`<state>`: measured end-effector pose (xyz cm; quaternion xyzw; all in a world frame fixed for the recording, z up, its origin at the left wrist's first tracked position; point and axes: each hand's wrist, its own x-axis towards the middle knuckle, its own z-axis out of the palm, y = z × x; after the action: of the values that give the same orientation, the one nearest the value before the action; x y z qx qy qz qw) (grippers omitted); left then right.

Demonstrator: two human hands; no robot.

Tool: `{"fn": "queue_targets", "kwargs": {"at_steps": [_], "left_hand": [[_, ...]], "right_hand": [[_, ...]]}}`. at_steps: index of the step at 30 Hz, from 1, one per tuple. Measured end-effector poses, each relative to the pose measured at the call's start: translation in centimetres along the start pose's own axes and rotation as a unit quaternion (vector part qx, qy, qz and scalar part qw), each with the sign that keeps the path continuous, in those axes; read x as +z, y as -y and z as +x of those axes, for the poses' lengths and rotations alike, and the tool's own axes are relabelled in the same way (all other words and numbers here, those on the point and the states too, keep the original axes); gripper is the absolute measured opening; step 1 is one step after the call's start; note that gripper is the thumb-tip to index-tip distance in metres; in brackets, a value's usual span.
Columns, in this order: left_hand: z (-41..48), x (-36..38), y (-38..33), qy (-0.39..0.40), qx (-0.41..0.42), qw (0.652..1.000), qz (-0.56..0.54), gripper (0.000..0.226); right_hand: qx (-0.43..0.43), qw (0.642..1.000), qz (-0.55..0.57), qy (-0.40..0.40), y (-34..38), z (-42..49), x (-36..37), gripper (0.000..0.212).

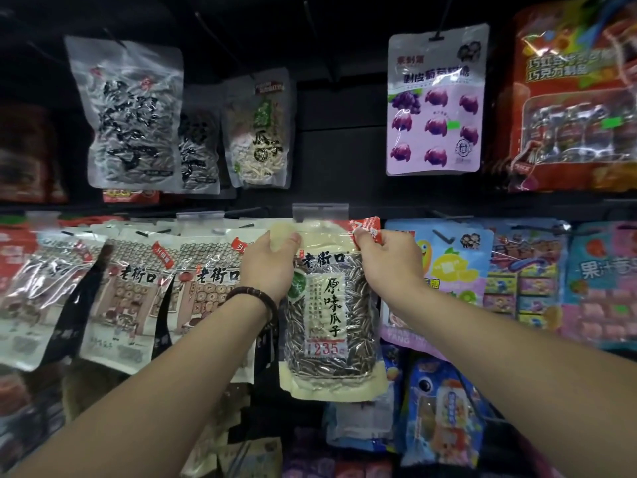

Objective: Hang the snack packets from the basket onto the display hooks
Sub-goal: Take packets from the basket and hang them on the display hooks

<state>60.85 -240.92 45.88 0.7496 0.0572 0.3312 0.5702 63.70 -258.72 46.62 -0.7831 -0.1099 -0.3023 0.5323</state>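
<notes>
L hand (267, 262) & R hand (387, 258) each pinch a top corner of the sunflower seed packet (331, 319), frame centre, prob. keeping its header flat to meet the hook under the clear price tag holder (320, 210).

I am in a shop: a black display wall (337, 160) carries thin black hooks (443, 19), many printed plastic snack packets (434, 108) hang in rows, and clear plastic label holders (320, 210) sit above the near row.
</notes>
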Motion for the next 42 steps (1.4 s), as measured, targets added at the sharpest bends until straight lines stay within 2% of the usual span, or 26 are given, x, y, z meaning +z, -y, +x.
{"fn": "queue_targets", "kwargs": {"at_steps": [2,6,10,13,16,18,21,23,26,30,33,37,42], "left_hand": [[0.0,-0.1,0.0,0.001,-0.008,1.0,-0.004,0.078],[0.5,-0.1,0.5,0.004,-0.022,1.0,0.001,0.052],[1.3,0.7,0.1,-0.001,-0.031,1.0,-0.003,0.05],[1.3,1.9,0.1,0.001,-0.067,0.998,-0.008,0.068],[0.7,2.8,1.0,-0.015,-0.049,0.998,0.034,0.068],[-0.3,3.8,2.4,-0.018,-0.003,0.998,0.068,0.076],[-2.2,5.6,5.1,0.056,0.059,0.987,0.142,0.091],[-3.4,6.6,6.3,0.112,0.083,0.97,0.201,0.087],[-4.5,7.1,7.3,0.155,0.103,0.955,0.229,0.08],[-5.6,7.2,8.2,0.177,0.108,0.948,0.242,0.079],[-7.8,6.9,8.7,0.188,0.106,0.945,0.247,0.077],[-12.3,5.9,9.8,0.164,0.138,0.93,0.298,0.07],[-20.8,4.9,11.8,0.104,0.251,0.919,0.286,0.042]], "right_hand": [[0.007,1.0,0.013,-0.005,-0.1,-0.1,0.1,0.048],[0.027,1.0,0.012,-0.003,-0.4,0.0,0.1,0.049],[0.043,0.999,-0.027,0.007,-0.6,1.1,0.0,0.055],[0.074,0.996,-0.051,0.028,-1.8,2.4,0.5,0.055],[0.091,0.994,-0.058,0.032,-2.7,3.3,1.2,0.054],[0.1,0.992,-0.07,0.025,-3.2,4.0,1.8,0.053],[0.122,0.989,-0.076,0.024,-3.9,5.0,3.2,0.057],[0.141,0.988,-0.056,0.032,-4.5,5.6,3.8,0.059],[0.142,0.987,-0.062,0.05,-5.1,5.0,3.2,0.055],[0.096,0.983,-0.133,0.088,-6.1,1.9,0.4,0.048],[0.084,0.979,-0.132,0.128,-7.2,-2.1,-2.4,0.033],[0.172,0.972,0.0,0.162,-10.5,-8.9,-6.6,0.009],[0.21,0.955,-0.004,0.209,-15.5,-20.3,-12.2,0.021]]}}
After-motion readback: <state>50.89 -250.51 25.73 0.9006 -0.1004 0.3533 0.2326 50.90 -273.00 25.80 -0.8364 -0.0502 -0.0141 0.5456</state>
